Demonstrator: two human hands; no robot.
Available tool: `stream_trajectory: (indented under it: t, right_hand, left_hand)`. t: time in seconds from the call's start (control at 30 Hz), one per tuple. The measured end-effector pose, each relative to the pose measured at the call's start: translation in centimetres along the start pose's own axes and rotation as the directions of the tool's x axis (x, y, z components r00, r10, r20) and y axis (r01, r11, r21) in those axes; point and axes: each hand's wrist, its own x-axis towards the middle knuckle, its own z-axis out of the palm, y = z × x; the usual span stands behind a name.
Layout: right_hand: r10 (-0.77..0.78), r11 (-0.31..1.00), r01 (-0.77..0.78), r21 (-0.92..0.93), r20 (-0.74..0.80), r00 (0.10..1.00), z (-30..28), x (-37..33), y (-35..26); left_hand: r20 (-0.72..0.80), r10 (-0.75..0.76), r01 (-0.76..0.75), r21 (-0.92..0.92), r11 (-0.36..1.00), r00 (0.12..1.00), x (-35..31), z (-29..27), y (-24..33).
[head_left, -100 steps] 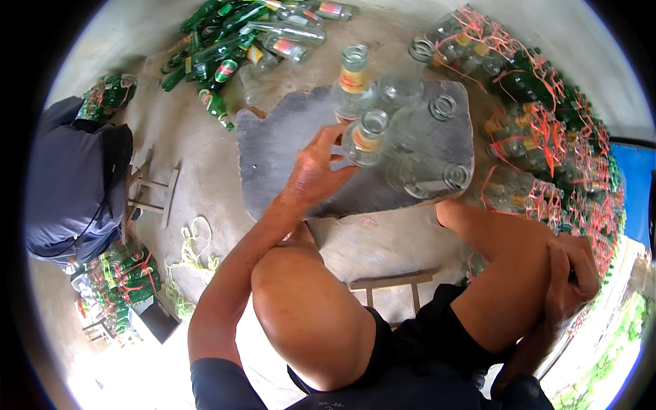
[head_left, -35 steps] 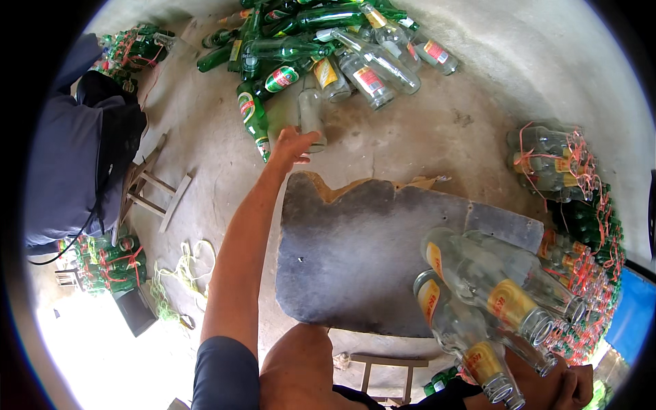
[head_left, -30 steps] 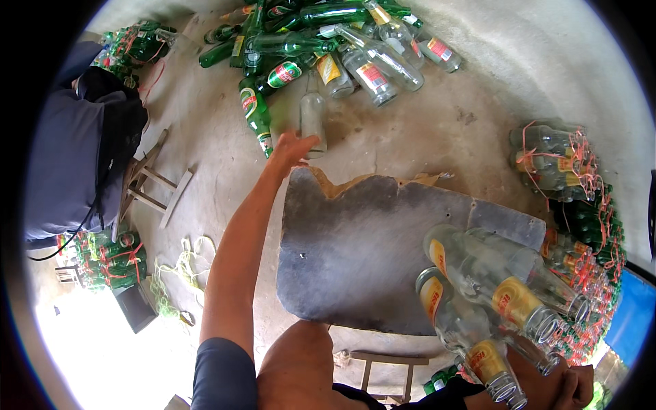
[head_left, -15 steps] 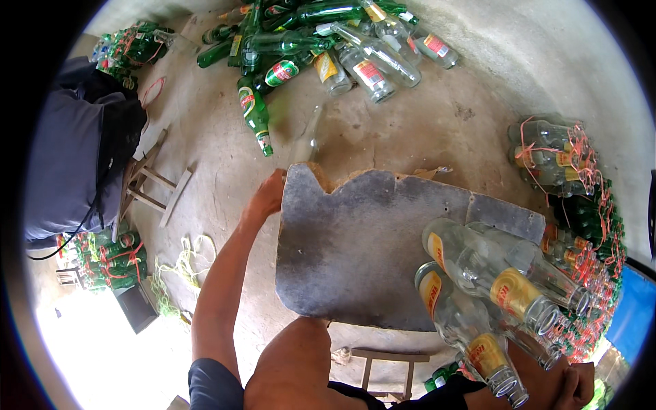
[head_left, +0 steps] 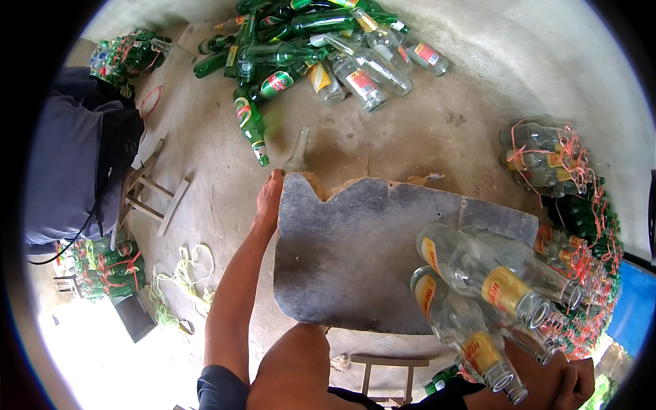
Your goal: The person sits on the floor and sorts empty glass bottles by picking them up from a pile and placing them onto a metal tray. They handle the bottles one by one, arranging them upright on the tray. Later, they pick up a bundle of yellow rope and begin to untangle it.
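My left hand reaches past the far left corner of a worn grey board. Its fingers are mostly hidden there, closed at the lower part of a clear glass bottle whose neck points away from me. On the board's right side lie several clear bottles with yellow labels, their mouths toward the lower right. Beyond those mouths, at the lower right edge, is my right hand, fingers curled; whatever it grips, if anything, is hidden.
Loose green bottles and clear ones lie heaped at the far wall. Tied bundles of bottles line the right side. A wooden stool, yellow-green cord and a person in dark clothes are at left.
The whole view has shifted slightly. The clear bottle at my left hand has come closer to the board, and less of it shows. My right hand has hardly moved.
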Motion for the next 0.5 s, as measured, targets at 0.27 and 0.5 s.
stream_trajectory:
  t: [0.27,0.5]
  right_hand:
    - [-0.058,0.977,0.065,-0.201,0.041,0.997,-1.7,-0.3,-0.9]
    - [-0.057,0.915,0.002,0.404,0.125,0.990,-3.7,-1.6,-2.7]
  left_hand:
    - [-0.060,-0.103,0.108,0.088,0.990,0.993,-0.3,-1.0,-2.2]
    - [-0.303,-0.099,0.091,-0.041,0.995,0.948,-8.0,-6.1,-4.2]
